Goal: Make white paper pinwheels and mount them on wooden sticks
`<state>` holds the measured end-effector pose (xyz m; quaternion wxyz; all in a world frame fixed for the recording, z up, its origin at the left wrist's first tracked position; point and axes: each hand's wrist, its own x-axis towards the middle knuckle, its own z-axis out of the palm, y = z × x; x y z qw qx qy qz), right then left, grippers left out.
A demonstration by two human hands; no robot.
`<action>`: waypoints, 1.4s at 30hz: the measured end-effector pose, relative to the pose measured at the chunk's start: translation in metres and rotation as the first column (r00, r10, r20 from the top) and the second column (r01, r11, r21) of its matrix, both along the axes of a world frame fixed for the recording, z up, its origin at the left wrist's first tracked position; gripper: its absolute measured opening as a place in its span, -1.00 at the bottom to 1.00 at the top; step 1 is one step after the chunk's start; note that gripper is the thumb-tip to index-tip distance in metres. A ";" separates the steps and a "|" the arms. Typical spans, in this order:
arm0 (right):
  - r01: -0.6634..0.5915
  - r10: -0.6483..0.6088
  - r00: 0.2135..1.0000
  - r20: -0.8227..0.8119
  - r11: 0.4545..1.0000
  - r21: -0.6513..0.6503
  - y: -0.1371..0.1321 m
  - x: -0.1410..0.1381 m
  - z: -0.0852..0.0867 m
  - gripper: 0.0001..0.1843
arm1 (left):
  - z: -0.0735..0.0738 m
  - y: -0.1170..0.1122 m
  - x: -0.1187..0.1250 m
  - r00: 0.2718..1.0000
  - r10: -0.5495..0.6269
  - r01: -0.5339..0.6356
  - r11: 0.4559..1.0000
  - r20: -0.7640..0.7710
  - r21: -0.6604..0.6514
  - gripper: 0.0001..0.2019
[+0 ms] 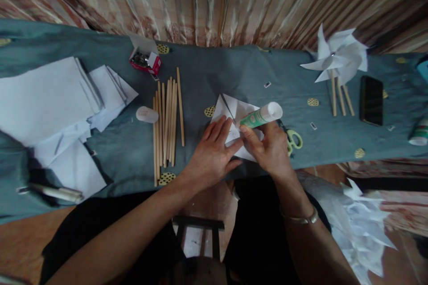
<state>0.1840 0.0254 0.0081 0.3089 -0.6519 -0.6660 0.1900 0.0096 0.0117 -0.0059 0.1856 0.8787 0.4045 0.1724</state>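
Note:
A white paper square with folded flaps (pixel 236 111) lies on the grey-blue cloth (pixel 207 75) at the table's front middle. My left hand (pixel 212 153) lies flat on it, fingers stretched out, holding a flap down. My right hand (pixel 270 149) is closed round a green-and-white glue tube (pixel 262 116), whose tip points at the paper's centre beside my left fingertips. The tube's white cap (pixel 146 114) lies on its side to the left, near a row of wooden sticks (pixel 167 120).
Stacks of white paper (pixel 53 98) cover the left side. A red box of pins (pixel 146 60) stands at the back. Green-handled scissors (pixel 293 139) lie right of my hand. Finished paper pinwheels (pixel 337 58), a black phone (pixel 371 100) and another tube (pixel 419 133) sit at right.

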 end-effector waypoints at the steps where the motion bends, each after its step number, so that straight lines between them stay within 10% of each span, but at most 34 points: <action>1: 0.010 -0.012 0.997 -0.078 1.000 -0.028 0.001 0.001 -0.001 -0.67 | 0.000 0.000 0.000 1.000 0.001 -0.001 1.000 0.002 0.000 -0.50; 5: 0.028 -0.079 0.860 -0.504 0.994 -0.108 0.004 0.004 -0.002 -0.74 | 0.001 0.000 -0.001 1.000 0.001 -0.001 1.000 0.013 0.005 -0.51; 9: 0.113 -0.216 0.534 -0.817 0.976 -0.184 0.004 0.009 0.004 -0.80 | -0.002 0.000 -0.001 1.000 0.003 -0.004 1.000 0.016 0.008 -0.50; 17: 0.104 -0.340 0.175 -0.924 0.940 -0.326 -0.004 0.019 0.013 -0.78 | -0.001 0.006 -0.014 0.996 0.033 -0.046 0.987 0.086 0.156 -0.41; 22: 0.055 -0.336 0.135 -0.932 0.942 -0.332 -0.015 0.024 0.016 -0.73 | 0.017 0.030 -0.081 0.927 0.336 -0.372 0.883 0.167 0.285 -0.47; 28: 0.065 -0.360 0.171 -0.917 0.933 -0.355 -0.024 0.027 0.018 -0.75 | 0.025 0.034 -0.140 0.817 0.575 -0.574 0.810 0.028 0.120 -0.49; 35: 0.024 -0.380 0.193 -0.905 0.923 -0.383 -0.024 0.021 0.022 -0.68 | 0.029 0.034 -0.141 0.790 0.611 -0.612 0.791 -0.053 -0.011 -0.69; 39: 0.016 -0.358 0.169 -0.918 0.933 -0.360 -0.023 0.013 0.022 -0.72 | 0.034 0.031 -0.119 0.697 0.669 -0.623 0.743 0.256 -0.246 -0.68; 42: -0.016 -0.335 0.135 -0.932 0.940 -0.341 -0.022 0.004 0.022 -0.74 | 0.033 0.023 -0.088 0.529 0.659 -0.372 0.746 0.534 -0.553 -0.60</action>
